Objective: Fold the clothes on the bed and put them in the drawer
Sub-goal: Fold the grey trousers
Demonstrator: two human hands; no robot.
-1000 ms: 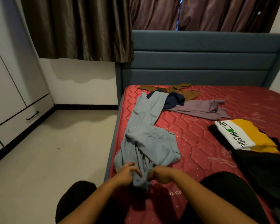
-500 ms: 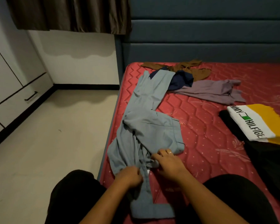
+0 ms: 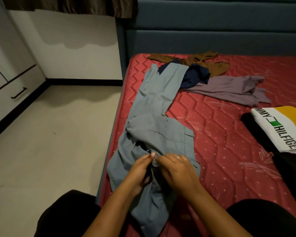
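Fingers (image 3: pixel 148 157) on one grey-blue garment (image 3: pixel 161 93)

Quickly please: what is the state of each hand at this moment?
Left hand: pinches the grey-blue trousers.
Right hand: grips the same trousers.

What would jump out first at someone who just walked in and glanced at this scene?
First, the two hands at the near edge: the left hand and right hand pinch bunched cloth of the grey-blue trousers, which stretch along the left side of the red mattress. To the right lies a folded white and yellow shirt with bold lettering. Near the headboard, a brown garment, a navy garment and a mauve garment lie unfolded.
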